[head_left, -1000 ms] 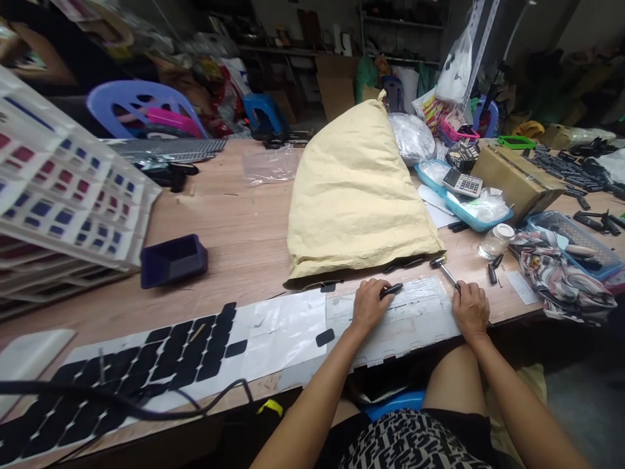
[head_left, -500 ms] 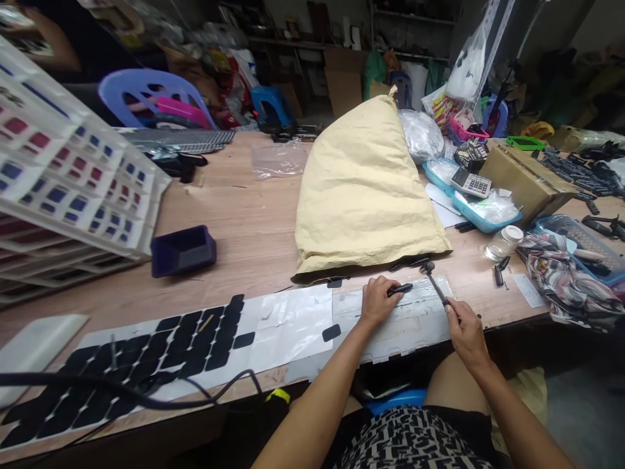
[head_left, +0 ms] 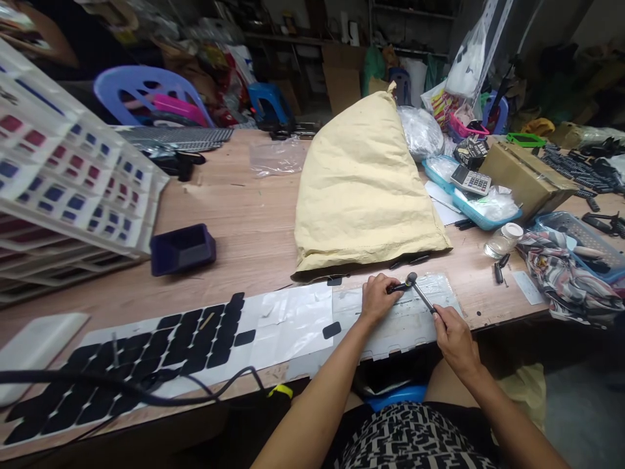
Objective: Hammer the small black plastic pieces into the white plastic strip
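through the head camera i have the left hand's fingers pinching a small black part [head_left: 399,287], which points to the right and lies low over a pale board [head_left: 385,329]; the left hand [head_left: 375,299] is bent over it, knuckles up. the right hand [head_left: 454,333] has its fingers wrapped round the handle end of a hammer [head_left: 423,296], whose shaft slants up and left. i see the hammer's head right at the far end of the black part, but i can't tell from here whether the two touch.

the board lies along the near edge of the table [head_left: 234,202], a clear plastic sheet [head_left: 432,290] over its right portion. to its left i find a white sheet [head_left: 293,319] carrying rows of rounded black patches [head_left: 190,345]. just beyond the hands stands a big cream sack [head_left: 366,195], with a few dark pieces [head_left: 410,262] by its lower edge.

further right i get a lidded glass jar [head_left: 500,244], a patterned cloth [head_left: 551,264] and a blue basket [head_left: 583,241]; well off to the left, a purple bin [head_left: 183,251] beside a white crate [head_left: 83,228].
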`<action>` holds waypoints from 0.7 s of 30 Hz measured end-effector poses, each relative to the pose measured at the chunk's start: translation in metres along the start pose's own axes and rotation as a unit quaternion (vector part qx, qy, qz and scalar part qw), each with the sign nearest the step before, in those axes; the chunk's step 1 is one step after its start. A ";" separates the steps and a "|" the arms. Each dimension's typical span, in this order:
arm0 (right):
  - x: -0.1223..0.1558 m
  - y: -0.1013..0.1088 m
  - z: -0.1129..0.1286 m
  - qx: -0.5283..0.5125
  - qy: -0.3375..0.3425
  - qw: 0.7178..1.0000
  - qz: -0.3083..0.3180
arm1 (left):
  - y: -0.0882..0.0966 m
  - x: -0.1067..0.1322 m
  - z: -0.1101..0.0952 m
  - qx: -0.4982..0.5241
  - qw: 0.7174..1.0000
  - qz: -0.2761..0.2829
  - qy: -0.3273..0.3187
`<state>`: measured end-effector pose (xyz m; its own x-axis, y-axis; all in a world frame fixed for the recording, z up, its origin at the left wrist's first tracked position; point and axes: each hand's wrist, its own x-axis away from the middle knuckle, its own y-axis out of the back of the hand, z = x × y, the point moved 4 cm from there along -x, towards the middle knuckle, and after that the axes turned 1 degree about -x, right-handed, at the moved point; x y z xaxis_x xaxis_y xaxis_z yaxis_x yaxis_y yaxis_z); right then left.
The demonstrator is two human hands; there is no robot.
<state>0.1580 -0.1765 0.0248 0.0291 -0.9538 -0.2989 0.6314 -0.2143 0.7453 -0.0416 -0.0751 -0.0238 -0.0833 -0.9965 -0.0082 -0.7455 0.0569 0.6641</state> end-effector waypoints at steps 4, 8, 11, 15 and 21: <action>0.001 -0.002 0.004 -0.002 0.001 1.000 0.002 | 0.002 0.000 -0.002 0.002 1.000 0.002 0.005; 0.003 -0.008 0.010 -0.007 0.022 1.000 0.001 | 0.003 0.000 -0.004 0.001 1.000 0.001 0.011; 0.002 -0.011 0.008 0.007 0.034 0.999 0.014 | 0.003 0.000 -0.004 0.000 1.000 0.002 0.015; -0.015 0.006 -0.012 0.087 0.043 0.994 -0.040 | 0.002 0.000 -0.003 -0.006 1.000 0.004 0.000; -0.038 0.025 -0.062 0.259 0.043 0.962 -0.081 | -0.001 0.001 0.001 -0.016 1.000 0.011 -0.012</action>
<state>0.2211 -0.1327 0.0175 0.0414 -0.8826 -0.4683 0.1632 -0.4564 0.8747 -0.0416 -0.0764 -0.0255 -0.1156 -0.9932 -0.0103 -0.7220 0.0769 0.6876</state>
